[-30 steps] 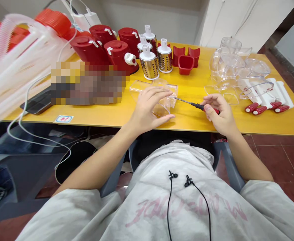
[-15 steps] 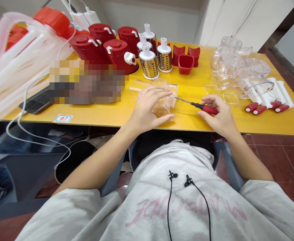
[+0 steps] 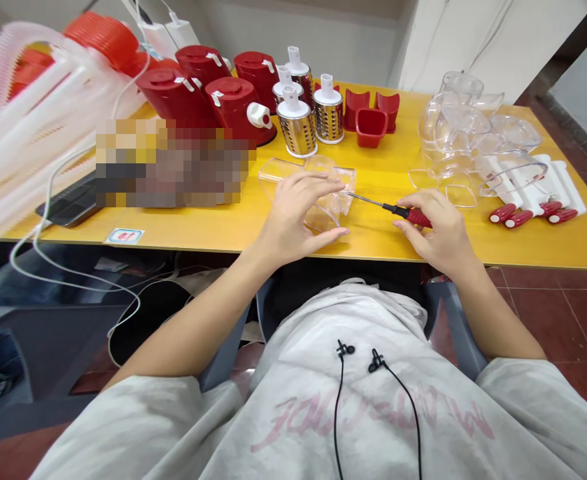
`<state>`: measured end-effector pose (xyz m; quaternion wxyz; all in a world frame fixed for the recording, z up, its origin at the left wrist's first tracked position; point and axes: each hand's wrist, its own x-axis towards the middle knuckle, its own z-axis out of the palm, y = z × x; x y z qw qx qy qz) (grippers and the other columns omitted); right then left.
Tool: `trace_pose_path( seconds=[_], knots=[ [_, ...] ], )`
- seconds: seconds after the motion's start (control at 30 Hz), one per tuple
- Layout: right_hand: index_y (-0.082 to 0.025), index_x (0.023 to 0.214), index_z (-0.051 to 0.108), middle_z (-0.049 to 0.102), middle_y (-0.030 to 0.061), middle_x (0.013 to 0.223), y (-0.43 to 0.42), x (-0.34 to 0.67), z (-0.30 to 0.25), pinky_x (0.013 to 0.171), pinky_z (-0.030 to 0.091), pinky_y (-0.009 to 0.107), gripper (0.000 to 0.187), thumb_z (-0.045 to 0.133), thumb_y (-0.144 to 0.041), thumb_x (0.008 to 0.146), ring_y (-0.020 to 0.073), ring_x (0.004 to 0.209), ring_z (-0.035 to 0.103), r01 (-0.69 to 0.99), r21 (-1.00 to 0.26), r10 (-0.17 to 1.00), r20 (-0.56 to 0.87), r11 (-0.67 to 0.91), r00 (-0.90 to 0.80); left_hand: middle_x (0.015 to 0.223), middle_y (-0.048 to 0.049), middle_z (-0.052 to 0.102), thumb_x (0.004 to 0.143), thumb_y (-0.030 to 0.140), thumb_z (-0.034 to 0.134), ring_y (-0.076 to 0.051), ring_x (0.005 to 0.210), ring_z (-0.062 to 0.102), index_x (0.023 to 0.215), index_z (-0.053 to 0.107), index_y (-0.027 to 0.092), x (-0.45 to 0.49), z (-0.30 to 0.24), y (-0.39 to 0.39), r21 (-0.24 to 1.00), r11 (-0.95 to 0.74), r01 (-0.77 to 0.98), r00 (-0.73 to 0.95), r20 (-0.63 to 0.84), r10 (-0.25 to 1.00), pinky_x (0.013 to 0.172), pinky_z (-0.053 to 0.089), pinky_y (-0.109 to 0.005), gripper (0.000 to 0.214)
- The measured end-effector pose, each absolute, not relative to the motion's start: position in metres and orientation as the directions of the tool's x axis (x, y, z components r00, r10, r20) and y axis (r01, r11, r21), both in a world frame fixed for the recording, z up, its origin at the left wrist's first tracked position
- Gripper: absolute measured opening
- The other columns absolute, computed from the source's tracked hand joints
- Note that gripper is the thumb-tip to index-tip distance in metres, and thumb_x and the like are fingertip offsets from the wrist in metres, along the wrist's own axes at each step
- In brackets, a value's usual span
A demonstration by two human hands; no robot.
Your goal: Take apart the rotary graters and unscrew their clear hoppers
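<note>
My left hand [image 3: 298, 217] lies curved over a clear plastic housing [image 3: 331, 190] that rests on its side on the yellow table [image 3: 198, 223], fingers wrapped around it. My right hand [image 3: 436, 230] grips the red handle of a screwdriver [image 3: 396, 211]. The thin metal shaft points left, and its tip sits at the right side of the clear housing.
Red bases [image 3: 233, 107] and metal drum graters [image 3: 298, 127] stand at the back. Small red cups [image 3: 371, 123] sit beside them. Clear housings [image 3: 453, 130] and white parts with red handles [image 3: 533, 207] lie at the right. White tubes [image 3: 33, 127] and a black device [image 3: 68, 203] are at the left.
My right fingers have shifted their hold along the screwdriver's handle, opening and closing on it again. The left hand and the clear housing have stayed put.
</note>
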<state>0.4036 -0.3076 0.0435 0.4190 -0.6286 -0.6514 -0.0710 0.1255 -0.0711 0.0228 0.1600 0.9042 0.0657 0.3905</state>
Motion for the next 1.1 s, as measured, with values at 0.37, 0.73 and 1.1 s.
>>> trace_pose_path(
  seconds=[0.37,0.73,1.1],
  knots=[
    [-0.034,0.134,0.087,0.095,0.0114,0.132,-0.3117,0.4057,0.0487,0.116,0.076,0.062,0.017,0.081,-0.034,0.118,0.0403,0.125,0.09,0.864,-0.464,0.785,0.602,0.198,0.144,0.163,-0.0169,0.088,0.107,0.075,0.097,-0.05,0.164,0.075,0.167,0.082,0.032,0.1253,0.0236,-0.0705,0.371,-0.928,0.025,0.71,0.647,0.278,0.145,0.051,-0.073,0.075],
    [-0.032,0.149,0.085,0.095,0.0137,0.142,-0.313,0.4051,0.049,0.12,0.076,0.064,0.03,0.082,-0.037,0.12,0.0416,0.13,0.09,0.879,-0.442,0.802,0.583,0.178,0.13,0.162,-0.0165,0.089,0.113,0.072,0.093,-0.047,0.16,0.079,0.168,0.08,0.03,0.1258,0.0218,-0.0711,0.306,-0.951,-0.05,0.66,0.725,0.198,0.14,0.056,-0.068,0.07],
    [-0.036,0.136,0.09,0.097,0.0099,0.133,-0.3135,0.4065,0.0493,0.113,0.078,0.059,0.02,0.087,-0.036,0.115,0.0394,0.123,0.093,0.837,-0.495,0.782,0.608,0.235,0.14,0.163,-0.0171,0.089,0.108,0.074,0.096,-0.049,0.163,0.076,0.166,0.082,0.031,0.1239,0.0257,-0.0713,0.37,-0.929,0.019,0.71,0.649,0.273,0.144,0.052,-0.071,0.074]
  ],
)
